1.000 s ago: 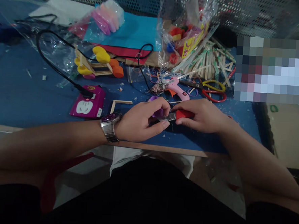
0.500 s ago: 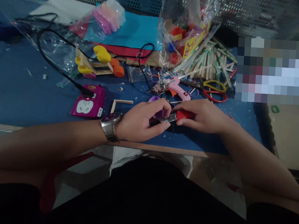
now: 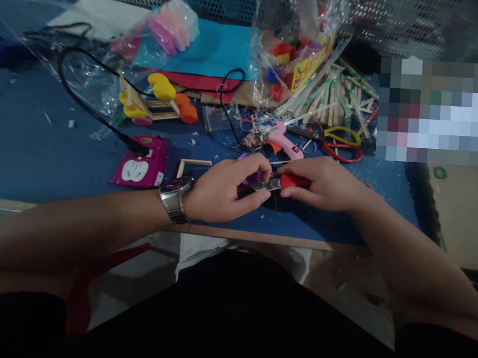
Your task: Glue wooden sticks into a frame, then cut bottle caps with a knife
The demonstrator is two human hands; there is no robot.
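Note:
My right hand (image 3: 323, 184) is wrapped round the red handle of a cutter (image 3: 294, 182), its metal end pointing left. Close to that metal end, my left hand (image 3: 232, 189) has its thumb and fingers curled round a purple round piece (image 3: 253, 175), partly hidden by the fingers. Left of my left hand lies an L-shaped frame of wooden sticks (image 3: 181, 167). Just beyond both hands rests a pink glue gun (image 3: 285, 141). Scissors (image 3: 342, 145) with yellow and red handles lie behind my right hand.
A magenta power socket (image 3: 142, 165) with a black cable stands at the left. Behind are a stick model with yellow and orange discs (image 3: 158, 101), blue sheet (image 3: 218, 48), bag of coloured caps (image 3: 282, 68) and wooden sticks (image 3: 333, 101). A cardboard box (image 3: 459, 214) is at the right.
Both hands keep their grips and have hardly moved. The whole view has shifted very slightly.

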